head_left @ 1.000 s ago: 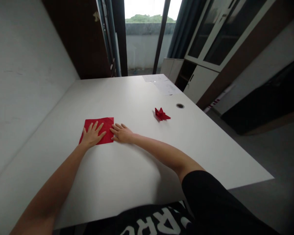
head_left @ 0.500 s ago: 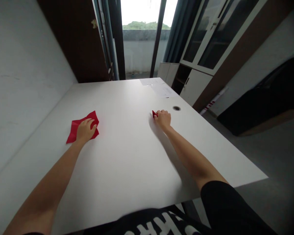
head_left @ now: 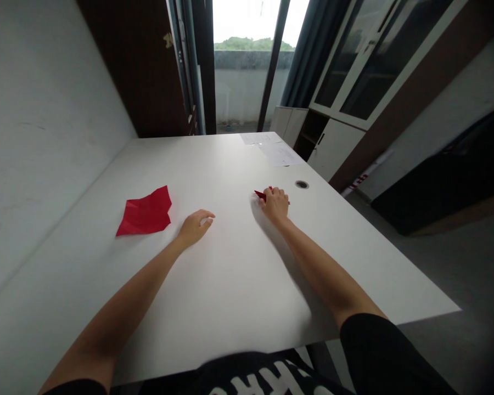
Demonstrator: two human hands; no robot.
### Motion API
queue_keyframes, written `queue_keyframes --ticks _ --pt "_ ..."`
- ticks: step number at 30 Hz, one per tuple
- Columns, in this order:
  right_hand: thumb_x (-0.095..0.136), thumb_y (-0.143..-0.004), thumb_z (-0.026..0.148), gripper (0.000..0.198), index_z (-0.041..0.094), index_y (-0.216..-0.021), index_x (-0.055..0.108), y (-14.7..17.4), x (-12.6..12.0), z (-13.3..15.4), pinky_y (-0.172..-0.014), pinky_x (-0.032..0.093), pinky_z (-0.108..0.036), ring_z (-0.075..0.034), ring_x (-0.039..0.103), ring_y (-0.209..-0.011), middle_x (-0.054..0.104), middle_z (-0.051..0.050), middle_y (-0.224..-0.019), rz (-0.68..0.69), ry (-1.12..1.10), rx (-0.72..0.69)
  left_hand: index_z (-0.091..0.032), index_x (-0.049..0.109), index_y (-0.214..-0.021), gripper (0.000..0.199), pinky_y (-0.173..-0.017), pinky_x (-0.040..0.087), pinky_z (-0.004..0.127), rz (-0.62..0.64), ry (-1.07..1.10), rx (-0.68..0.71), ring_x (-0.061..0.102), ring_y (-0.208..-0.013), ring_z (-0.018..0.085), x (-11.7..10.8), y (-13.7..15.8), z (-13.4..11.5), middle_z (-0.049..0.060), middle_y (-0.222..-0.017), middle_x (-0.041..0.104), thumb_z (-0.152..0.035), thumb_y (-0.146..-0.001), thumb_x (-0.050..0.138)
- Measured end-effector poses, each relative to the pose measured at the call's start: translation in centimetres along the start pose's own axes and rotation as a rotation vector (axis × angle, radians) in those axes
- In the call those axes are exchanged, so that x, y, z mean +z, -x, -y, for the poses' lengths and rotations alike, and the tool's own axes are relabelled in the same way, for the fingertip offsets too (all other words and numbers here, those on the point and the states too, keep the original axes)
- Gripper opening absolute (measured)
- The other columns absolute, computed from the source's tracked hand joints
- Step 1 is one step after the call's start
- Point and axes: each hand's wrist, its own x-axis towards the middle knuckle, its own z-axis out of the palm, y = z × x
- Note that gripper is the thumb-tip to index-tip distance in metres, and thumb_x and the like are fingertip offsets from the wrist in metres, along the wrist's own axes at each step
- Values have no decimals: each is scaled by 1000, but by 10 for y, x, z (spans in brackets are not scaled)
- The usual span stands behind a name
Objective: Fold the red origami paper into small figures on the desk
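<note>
A creased red sheet of paper (head_left: pixel 146 212), with uneven edges, lies spread on the white table (head_left: pixel 214 285) at the left. My left hand (head_left: pixel 195 226) is to the right of that sheet, apart from it. Its fingers curve forward with a gap between thumb and forefinger, and nothing is in them. Farther right, my right hand (head_left: pixel 275 205) is closed around a second piece of red paper (head_left: pixel 259 194). Only pointed bits of this piece stick out past the fingers; the rest is hidden by the hand.
White printed sheets (head_left: pixel 278 152) lie at the table's far right. A round cable hole (head_left: pixel 302 185) is set in the tabletop beyond my right hand. A wall (head_left: pixel 37 164) borders the left side. Cabinets (head_left: pixel 337 148) stand beyond the right edge.
My left hand has let go of the spread red sheet and moved right, leaving it on the table. More red points show around my right hand, which stays in nearly the same place.
</note>
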Motion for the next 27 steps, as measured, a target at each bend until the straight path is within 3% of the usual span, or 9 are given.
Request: queue_keyframes --ticks 6,11,15,19,23,27 --pt "49 -97 25 27 13 -116 64 -8 5 -5 -96 31 -45 -31 57 -106 67 -21 -115 108 -12 37 -22 73 -106 27 -102 48 37 47 62 -2 66 -109 23 18 -4 -7 6 -113 73 -33 -94 51" --pt "35 -100 18 34 11 -104 68 -8 0 -1 -95 32 -44 -30 60 -102 70 -21 -104 87 -47 -32 -23 75 -102 24 -98 50 37 42 98 -90 67 -103 23 26 -11 -8 6 -109 74 -32 -91 55" --pt "39 -101 25 31 18 -96 68 6 -14 26 -94 37 -42 -29 58 -101 69 -14 -103 7 -267 -143 -22 72 -109 25 -96 51 38 -1 321 -206 69 -101 23 39 -20 -13 7 -111 75 -36 -91 59" --pt "44 -101 32 25 23 -97 67 32 -28 68 -88 43 -39 -26 58 -93 67 -10 -97 13 -605 -252 -23 57 -128 44 -87 54 35 -91 672 -274 70 -100 20 50 -30 -30 11 -120 70 -45 -91 63" --pt "45 -101 39 25 25 -98 66 54 -36 95 -90 44 -39 -26 59 -93 68 -9 -97 64 -801 -239 -20 56 -112 32 -81 57 35 -146 867 -288 70 -94 19 52 -31 -45 10 -111 69 -46 -93 59" --pt "47 -99 40 24 26 -95 65 63 -38 102 -92 44 -40 -25 59 -91 69 -7 -95 80 -884 -188 -18 57 -103 28 -80 59 37 -206 923 -309 69 -85 18 52 -26 -45 8 -99 69 -44 -96 51"
